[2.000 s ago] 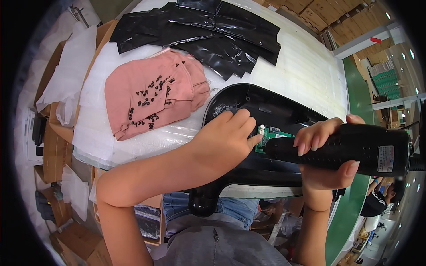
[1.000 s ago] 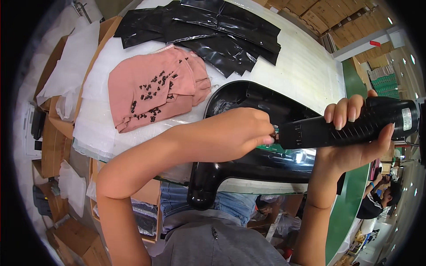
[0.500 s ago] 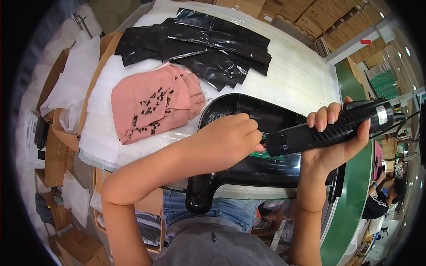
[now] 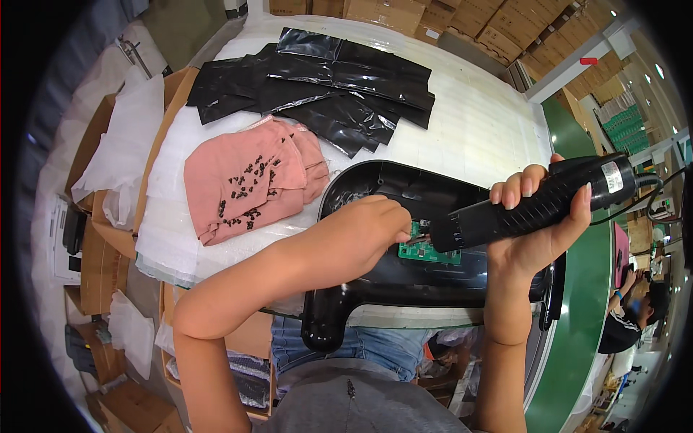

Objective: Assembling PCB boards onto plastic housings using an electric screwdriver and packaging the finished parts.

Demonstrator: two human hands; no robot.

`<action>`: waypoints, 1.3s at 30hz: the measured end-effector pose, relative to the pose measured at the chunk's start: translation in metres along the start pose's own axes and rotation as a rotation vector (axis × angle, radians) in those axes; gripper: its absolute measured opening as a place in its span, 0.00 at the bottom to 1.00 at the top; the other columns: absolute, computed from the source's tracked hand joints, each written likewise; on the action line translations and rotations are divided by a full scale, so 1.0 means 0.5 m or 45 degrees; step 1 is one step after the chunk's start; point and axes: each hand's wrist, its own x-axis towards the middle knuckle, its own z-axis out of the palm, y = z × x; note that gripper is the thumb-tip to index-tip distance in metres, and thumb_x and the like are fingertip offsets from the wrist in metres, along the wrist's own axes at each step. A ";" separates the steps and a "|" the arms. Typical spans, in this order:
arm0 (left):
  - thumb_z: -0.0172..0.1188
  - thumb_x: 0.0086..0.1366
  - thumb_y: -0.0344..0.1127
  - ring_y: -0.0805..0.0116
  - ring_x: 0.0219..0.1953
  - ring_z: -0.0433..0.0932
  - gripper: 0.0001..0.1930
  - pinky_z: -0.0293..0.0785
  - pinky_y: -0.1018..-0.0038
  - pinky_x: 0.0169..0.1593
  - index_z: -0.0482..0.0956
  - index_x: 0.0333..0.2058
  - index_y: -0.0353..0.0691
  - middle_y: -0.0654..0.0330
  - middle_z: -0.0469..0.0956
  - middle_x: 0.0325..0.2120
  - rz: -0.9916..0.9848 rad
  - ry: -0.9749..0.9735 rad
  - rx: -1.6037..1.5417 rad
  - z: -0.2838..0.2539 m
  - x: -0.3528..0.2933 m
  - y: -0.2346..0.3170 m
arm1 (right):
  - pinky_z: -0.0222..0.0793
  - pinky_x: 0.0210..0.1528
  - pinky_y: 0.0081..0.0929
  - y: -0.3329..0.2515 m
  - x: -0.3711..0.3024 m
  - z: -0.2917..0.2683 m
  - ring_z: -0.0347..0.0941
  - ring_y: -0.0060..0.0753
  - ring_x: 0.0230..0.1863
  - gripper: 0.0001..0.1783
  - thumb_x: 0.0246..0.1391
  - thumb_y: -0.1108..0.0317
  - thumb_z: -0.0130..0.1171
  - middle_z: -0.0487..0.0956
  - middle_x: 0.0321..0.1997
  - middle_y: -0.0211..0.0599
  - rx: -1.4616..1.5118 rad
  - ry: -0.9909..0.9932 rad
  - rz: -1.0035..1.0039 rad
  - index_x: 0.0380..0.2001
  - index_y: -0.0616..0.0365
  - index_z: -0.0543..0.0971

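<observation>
My right hand [image 4: 533, 249] wraps round a black corded electric screwdriver [image 4: 498, 224], held nearly level with its nose toward the left. My left hand [image 4: 375, 229] is closed at the screwdriver's tip, its fingertips pinched; what they hold, if anything, is too small to make out. Beneath both hands lies a large black plastic housing [image 4: 393, 290], hollow side up, with a handle-like arm toward me. Inside it sits a green circuit board [image 4: 431, 254], partly covered by the screwdriver's nose and my left fingers.
A folded pink cloth [image 4: 206, 177] with many small dark screws [image 4: 242, 191] lies left of the housing. Black plastic bags [image 4: 339, 76] are spread behind on the white-covered table [image 4: 476, 137]. An open carton [image 4: 144, 173] stands left. The screwdriver's cord [image 4: 653, 189] runs right, where a person [image 4: 632, 317] sits.
My left hand has shifted slightly left, uncovering more of the circuit board. The screwdriver has moved slightly left and stays in my right hand.
</observation>
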 end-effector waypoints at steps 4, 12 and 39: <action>0.51 0.53 0.31 0.60 0.25 0.64 0.06 0.61 0.69 0.32 0.67 0.24 0.35 0.57 0.66 0.20 0.012 -0.017 -0.073 -0.008 0.007 -0.002 | 0.60 0.20 0.27 -0.019 0.010 -0.004 0.60 0.28 0.14 0.24 0.49 0.47 0.37 0.64 0.17 0.34 0.022 0.009 -0.028 0.38 0.58 0.63; 0.51 0.53 0.32 0.60 0.24 0.64 0.06 0.61 0.71 0.30 0.69 0.24 0.35 0.57 0.66 0.18 0.079 -0.095 -0.071 -0.011 0.013 0.003 | 0.58 0.21 0.26 -0.034 0.012 -0.003 0.60 0.27 0.16 0.24 0.48 0.46 0.38 0.64 0.18 0.33 0.177 0.055 0.016 0.36 0.57 0.64; 0.52 0.51 0.30 0.59 0.28 0.66 0.08 0.63 0.71 0.32 0.70 0.29 0.33 0.54 0.68 0.23 0.157 0.235 0.257 -0.013 0.015 0.007 | 0.62 0.18 0.26 -0.006 0.026 0.003 0.61 0.29 0.13 0.24 0.49 0.50 0.39 0.64 0.16 0.38 0.022 -0.079 -0.024 0.38 0.60 0.60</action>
